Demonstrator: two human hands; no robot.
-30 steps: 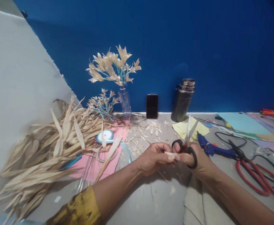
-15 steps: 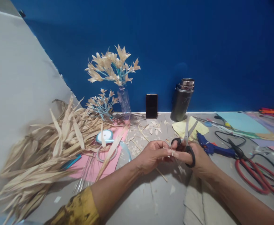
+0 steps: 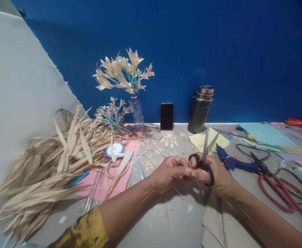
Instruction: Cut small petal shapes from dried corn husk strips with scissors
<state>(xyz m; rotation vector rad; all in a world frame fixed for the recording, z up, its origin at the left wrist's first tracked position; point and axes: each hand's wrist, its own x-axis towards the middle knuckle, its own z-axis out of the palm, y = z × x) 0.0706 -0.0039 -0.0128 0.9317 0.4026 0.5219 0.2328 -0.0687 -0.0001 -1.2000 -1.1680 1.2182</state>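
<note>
My right hand [image 3: 217,175] has the black-handled scissors [image 3: 208,174] hooked on its fingers, the blades apart and pointing up and away. Its thumb and fingertips meet those of my left hand [image 3: 170,174], which is pinched closed. Whatever lies between the fingertips is too small to make out. Pale husk scraps [image 3: 172,142] are scattered on the table behind my hands. Beyond them, husk flowers [image 3: 126,72] on blue stems stand in a clear bottle [image 3: 137,112].
Dry husks [image 3: 44,162] pile up at left beside pink paper [image 3: 123,177] and a ribbon roll [image 3: 114,150]. A phone [image 3: 167,116] and flask [image 3: 201,110] stand at the back. A blue glue gun [image 3: 237,163] and red-handled shears [image 3: 276,193] lie at right.
The fingertips have closed together, and the pale bit seen between them before is now hardly visible. The scissors stay in my right hand with their blades apart.
</note>
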